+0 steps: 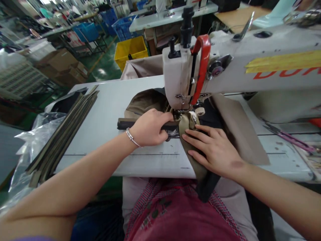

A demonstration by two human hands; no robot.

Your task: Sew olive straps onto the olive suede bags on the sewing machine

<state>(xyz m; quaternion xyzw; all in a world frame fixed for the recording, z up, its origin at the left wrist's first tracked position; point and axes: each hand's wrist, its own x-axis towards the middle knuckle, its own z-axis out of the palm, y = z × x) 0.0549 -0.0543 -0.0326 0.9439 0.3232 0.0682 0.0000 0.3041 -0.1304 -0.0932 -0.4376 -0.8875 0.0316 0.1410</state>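
A white sewing machine (177,73) with a red lever stands over the work. My left hand (151,127), a bracelet at its wrist, pinches a dark fabric strip (124,123) just left of the needle area. Spread over an olive fabric piece (187,134) is my right hand (214,149), fingers apart and pressing it to the machine bed. That piece bends under the presser foot area and hangs over the front edge. Brown fabric (142,100) lies bunched behind my left hand. The needle tip itself is hidden.
On the left of the white table (105,117) lies a bundle of long fabric strips (67,134) beside clear plastic (27,144). Purple-handled scissors (291,137) rest at right, near a flat taupe fabric panel (243,127). A yellow crate (131,52) stands behind.
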